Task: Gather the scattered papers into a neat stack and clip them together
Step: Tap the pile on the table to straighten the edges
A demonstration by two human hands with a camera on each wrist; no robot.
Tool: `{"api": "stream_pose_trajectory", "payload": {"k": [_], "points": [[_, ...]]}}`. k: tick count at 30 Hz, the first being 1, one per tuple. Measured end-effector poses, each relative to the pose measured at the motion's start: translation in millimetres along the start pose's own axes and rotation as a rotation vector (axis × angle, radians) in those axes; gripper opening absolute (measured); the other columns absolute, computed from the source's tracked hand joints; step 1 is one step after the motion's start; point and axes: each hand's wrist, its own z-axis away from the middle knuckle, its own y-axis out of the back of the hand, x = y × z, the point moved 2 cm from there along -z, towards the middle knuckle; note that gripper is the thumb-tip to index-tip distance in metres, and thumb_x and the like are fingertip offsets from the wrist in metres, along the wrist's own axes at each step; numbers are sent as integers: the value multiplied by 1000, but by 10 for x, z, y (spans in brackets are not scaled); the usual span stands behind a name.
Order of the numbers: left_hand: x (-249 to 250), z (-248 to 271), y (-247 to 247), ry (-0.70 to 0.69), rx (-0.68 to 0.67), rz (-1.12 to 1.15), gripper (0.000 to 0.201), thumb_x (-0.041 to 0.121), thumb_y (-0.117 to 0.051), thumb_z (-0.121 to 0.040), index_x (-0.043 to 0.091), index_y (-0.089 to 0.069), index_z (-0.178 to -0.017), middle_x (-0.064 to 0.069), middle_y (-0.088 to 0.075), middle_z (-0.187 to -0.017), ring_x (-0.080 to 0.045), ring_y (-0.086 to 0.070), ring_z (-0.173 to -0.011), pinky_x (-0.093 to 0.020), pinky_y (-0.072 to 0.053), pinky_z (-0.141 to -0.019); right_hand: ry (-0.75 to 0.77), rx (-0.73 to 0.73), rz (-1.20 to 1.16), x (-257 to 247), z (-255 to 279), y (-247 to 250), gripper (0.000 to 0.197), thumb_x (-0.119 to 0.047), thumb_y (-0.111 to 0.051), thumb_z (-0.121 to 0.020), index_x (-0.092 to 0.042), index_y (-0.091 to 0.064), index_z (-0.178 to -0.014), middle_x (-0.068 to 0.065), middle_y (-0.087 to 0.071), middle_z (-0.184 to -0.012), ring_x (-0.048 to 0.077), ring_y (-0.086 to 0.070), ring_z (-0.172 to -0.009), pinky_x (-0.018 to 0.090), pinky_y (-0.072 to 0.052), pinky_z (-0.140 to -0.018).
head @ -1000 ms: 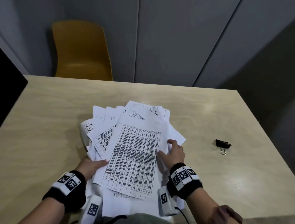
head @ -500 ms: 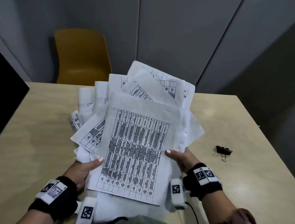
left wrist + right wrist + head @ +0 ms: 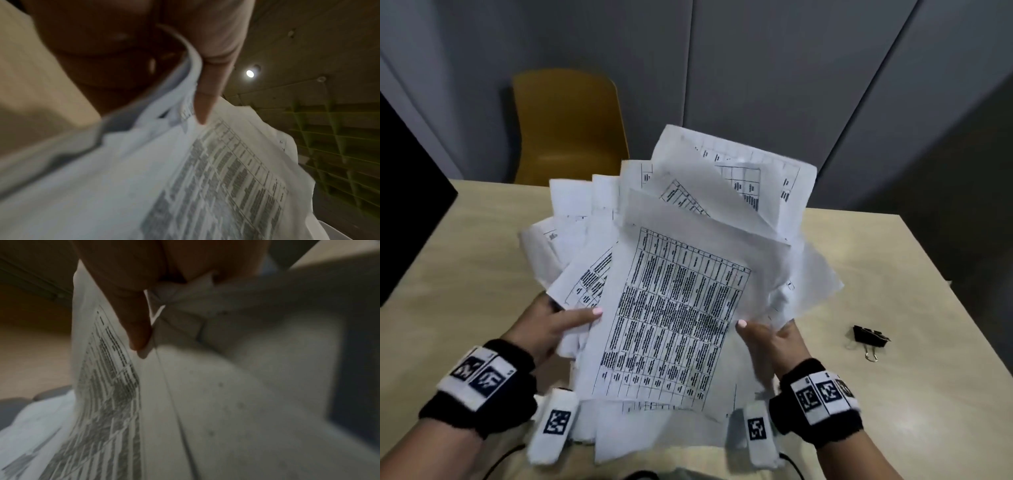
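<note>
A loose, fanned bundle of white papers (image 3: 674, 308) printed with tables is tilted up off the table, its far edges raised toward the wall. My left hand (image 3: 554, 325) grips the bundle's left side, thumb on top of the sheets. My right hand (image 3: 767, 339) grips the right side the same way. The left wrist view shows the thumb (image 3: 207, 97) pressed on the papers (image 3: 185, 178); the right wrist view shows the thumb (image 3: 137, 331) on the papers (image 3: 205, 402). A black binder clip (image 3: 870, 337) lies on the table to the right of my right hand.
The light wooden table (image 3: 465, 274) runs to a right edge just past the clip. A yellow chair (image 3: 568, 126) stands behind the far edge. A dark screen (image 3: 404, 205) sits at the left. Grey wall panels are behind.
The papers lay flat on the table with both hands pressing their sides; both hands now grip the bundle and have lifted and tilted it upward. The clip has not moved.
</note>
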Motion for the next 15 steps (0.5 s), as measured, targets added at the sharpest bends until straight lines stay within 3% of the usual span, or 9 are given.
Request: {"api": "stream_pose_trajectory", "payload": {"k": [2, 4, 6, 8, 9, 10, 11, 13, 15], "points": [[98, -14, -105, -104, 33, -35, 47, 19, -87, -51, 29, -72, -95, 1, -76, -93, -15, -71, -83, -27, -57, -73, 87, 3, -76, -209, 7, -62, 25, 5, -62, -81, -4, -48, -63, -1, -51, -40, 9, -48, -37, 20, -42, -46], [284, 0, -183, -220, 114, -56, 46, 22, -85, -54, 28, -70, -97, 9, -75, -89, -9, -70, -83, -23, -57, -70, 208, 59, -105, -408, -25, -34, 24, 8, -66, -76, -3, -56, -57, -9, -60, -42, 1, -56, -40, 21, -47, -50], [514, 34, -255, -369, 85, -82, 52, 19, -78, -63, 28, -63, -112, 6, -75, -91, -13, -70, -81, -25, -57, -69, 348, 55, -127, -590, -26, -17, 12, -2, -78, -62, -10, -71, -55, -11, -70, -57, -1, -64, -57, 21, -54, -61], [667, 69, -269, -439, 4, -74, 62, 10, -73, -71, 31, -56, -126, -10, -71, -81, -32, -66, -69, -43, -57, -64, 425, -2, -194, -703, -22, 9, 18, -18, -84, -45, -21, -76, -62, -11, -73, -66, 0, -67, -66, 16, -55, -64], [691, 69, -236, -427, -25, -75, 64, 16, -78, -69, 32, -56, -127, -18, -69, -81, -38, -64, -68, -53, -55, -64, 437, -39, -207, -720, -28, 22, 24, -21, -86, -41, -23, -77, -62, -11, -73, -66, 0, -67, -66, 15, -55, -64], [670, 61, -176, -400, -44, -94, 66, 27, -83, -64, 34, -58, -124, -18, -70, -91, -39, -66, -79, -57, -54, -72, 430, -55, -203, -736, -8, 33, 28, -25, -88, -37, -23, -77, -62, -11, -73, -66, 0, -67, -66, 14, -54, -64], [626, 74, -154, -362, -80, -118, 67, 35, -84, -59, 36, -60, -121, -12, -71, -104, -36, -66, -92, -56, -53, -81, 427, -73, -182, -709, -9, 56, 38, -32, -91, -33, -20, -77, -66, -12, -73, -67, -1, -67, -67, 13, -53, -64], [419, 121, -160, -244, -142, -154, 71, 41, -85, -54, 33, -62, -120, -5, -69, -116, -32, -63, -108, -53, -50, -91, 372, -41, -125, -604, -6, 64, 61, -35, -91, -36, -11, -74, -89, -16, -73, -72, -4, -67, -71, 10, -51, -64], [204, 136, -239, -147, -36, -147, 59, 39, -86, -54, 31, -68, -110, -5, -68, -119, -26, -60, -115, -48, -42, -102, 324, 7, -84, -486, 2, 31, 69, -33, -90, -39, -7, -67, -98, -21, -72, -69, -9, -65, -69, 7, -51, -64]]}}
